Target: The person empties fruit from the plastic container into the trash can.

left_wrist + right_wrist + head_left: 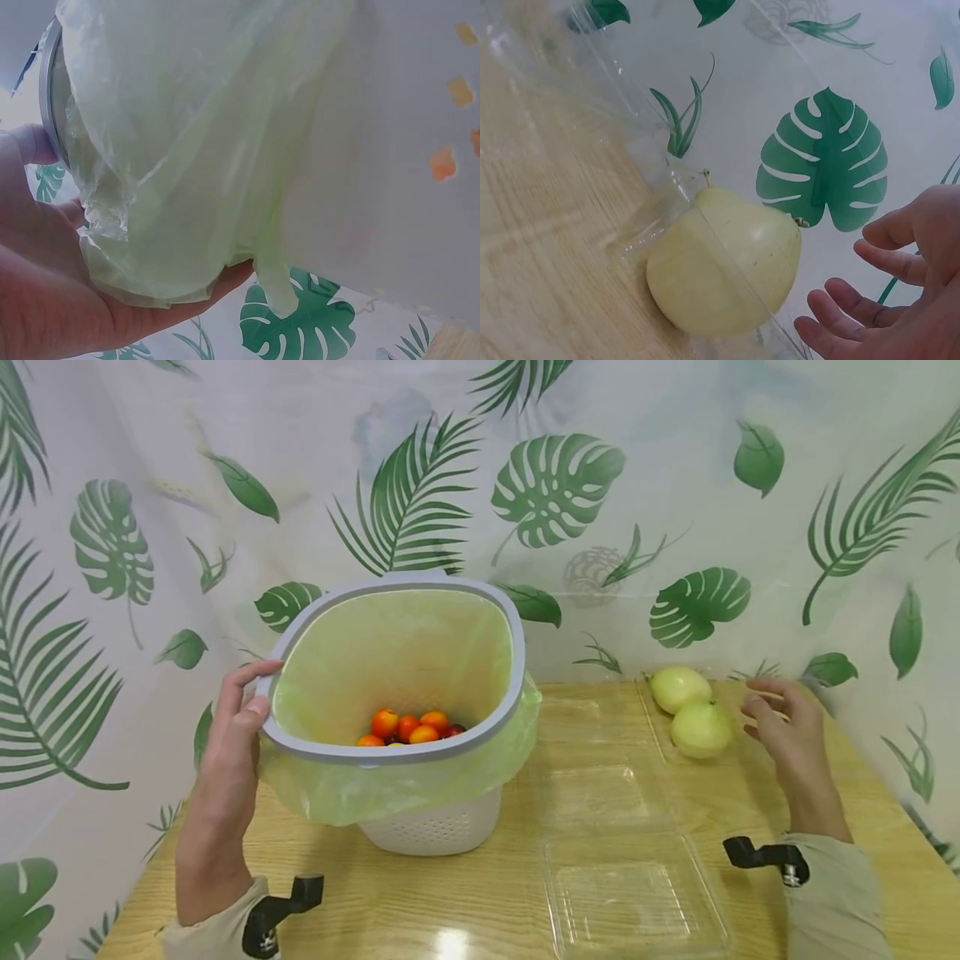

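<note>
My left hand [225,743] grips the grey rim [517,652] of a white perforated bin [442,827], thumb and fingers at its left side. The bin is tipped, with its opening facing me. A pale green plastic bag [405,789] lines it and hangs over the rim; in the left wrist view the bag [187,187] drapes against my palm. Several small orange-red tomatoes [423,734] lie inside. My right hand [795,735] is held with loosely bent fingers, holding nothing, just right of two yellow-green pears [701,731]. The right wrist view shows a pear [720,262] behind a clear plastic edge.
Clear plastic containers [622,906] stand in a row on the wooden table [420,910], right of the bin. The pears are at the row's far end. A leaf-printed sheet [675,510] hangs behind the table.
</note>
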Available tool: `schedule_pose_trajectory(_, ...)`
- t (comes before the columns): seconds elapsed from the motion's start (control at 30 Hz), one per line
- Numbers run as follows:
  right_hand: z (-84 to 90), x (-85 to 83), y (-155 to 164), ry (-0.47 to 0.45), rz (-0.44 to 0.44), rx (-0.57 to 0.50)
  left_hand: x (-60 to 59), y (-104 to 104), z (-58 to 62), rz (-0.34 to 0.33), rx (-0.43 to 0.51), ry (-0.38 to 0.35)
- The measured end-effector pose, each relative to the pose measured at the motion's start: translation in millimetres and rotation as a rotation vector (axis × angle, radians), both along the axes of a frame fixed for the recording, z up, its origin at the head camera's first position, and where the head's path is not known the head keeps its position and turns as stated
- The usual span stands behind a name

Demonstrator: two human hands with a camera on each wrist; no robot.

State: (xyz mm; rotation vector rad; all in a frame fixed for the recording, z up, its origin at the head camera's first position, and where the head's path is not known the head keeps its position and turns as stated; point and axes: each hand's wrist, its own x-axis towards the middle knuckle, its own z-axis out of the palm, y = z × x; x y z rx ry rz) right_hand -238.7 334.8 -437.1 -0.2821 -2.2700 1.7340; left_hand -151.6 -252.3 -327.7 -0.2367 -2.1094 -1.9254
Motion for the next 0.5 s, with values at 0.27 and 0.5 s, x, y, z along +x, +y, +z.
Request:
schedule_pose_trajectory(0.27, -3.8, 5.0, 12, -0.041, -0.019, 0.105, -0.6, 1, 0.3, 0.001, -0.011, 0.001)
schedule_pose_trajectory(0.5, -7.4, 4.1, 17, -0.154, 0.131, 0.324, -0.3, 0, -1.1, 0.001, -0.009, 0.005)
